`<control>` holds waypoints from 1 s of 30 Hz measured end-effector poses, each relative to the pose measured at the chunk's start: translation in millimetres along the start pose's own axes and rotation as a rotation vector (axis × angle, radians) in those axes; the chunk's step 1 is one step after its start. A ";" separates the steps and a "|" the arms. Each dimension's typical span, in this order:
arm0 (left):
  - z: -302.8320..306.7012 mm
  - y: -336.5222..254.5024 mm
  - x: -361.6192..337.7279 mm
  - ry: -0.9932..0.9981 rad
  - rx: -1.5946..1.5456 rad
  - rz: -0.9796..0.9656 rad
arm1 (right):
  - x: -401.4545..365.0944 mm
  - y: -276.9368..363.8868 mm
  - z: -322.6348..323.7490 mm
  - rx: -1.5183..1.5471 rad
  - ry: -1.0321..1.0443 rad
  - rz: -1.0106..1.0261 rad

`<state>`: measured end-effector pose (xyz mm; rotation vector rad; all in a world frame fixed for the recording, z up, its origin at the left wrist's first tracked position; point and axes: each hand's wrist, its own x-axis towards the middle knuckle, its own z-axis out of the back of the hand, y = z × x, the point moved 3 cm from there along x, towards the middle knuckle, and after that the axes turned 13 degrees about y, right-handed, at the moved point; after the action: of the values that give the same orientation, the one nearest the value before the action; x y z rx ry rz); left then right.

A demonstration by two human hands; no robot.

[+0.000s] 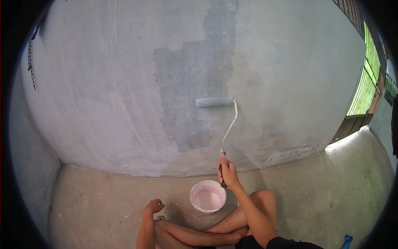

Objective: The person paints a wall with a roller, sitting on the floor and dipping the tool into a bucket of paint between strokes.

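Observation:
My right hand [227, 170] is wrapped round the dark handle of a paint roller [214, 102], whose long bent wire runs up from the handle. The grey roller head lies level against the wall [282, 83], at the right edge of a darker, wet-looking patch [186, 79]. Below my right hand, a round white bucket [208, 209] on the floor holds pale pinkish liquid. Left of the bucket, my left hand [154, 206] hangs above my bent knee with its fingers curled; whether anything is in them is hidden.
My crossed legs rest on the concrete floor [99, 199] close to the bucket. A chain [30, 62] hangs at the upper left. Green slats [365, 87] and a wooden frame are at the right. A blue object [347, 241] lies at the lower right.

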<state>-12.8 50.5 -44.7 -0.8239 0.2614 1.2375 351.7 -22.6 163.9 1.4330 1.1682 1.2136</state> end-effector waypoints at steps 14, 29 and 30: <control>-3.4 4.6 8.6 0.008 0.001 -0.017 | -20.6 -66.3 -3.4 0.013 -0.024 -0.093; -0.7 4.5 6.1 -0.034 0.047 -0.063 | -4.1 -75.8 11.8 -0.042 -0.021 -0.078; -0.3 4.3 6.4 -0.036 0.041 -0.059 | -4.6 -75.0 11.0 -0.044 -0.020 -0.076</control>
<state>-14.4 55.3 -50.4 -0.7681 0.2313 1.1874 354.2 -16.4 88.3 1.3536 1.1650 1.1627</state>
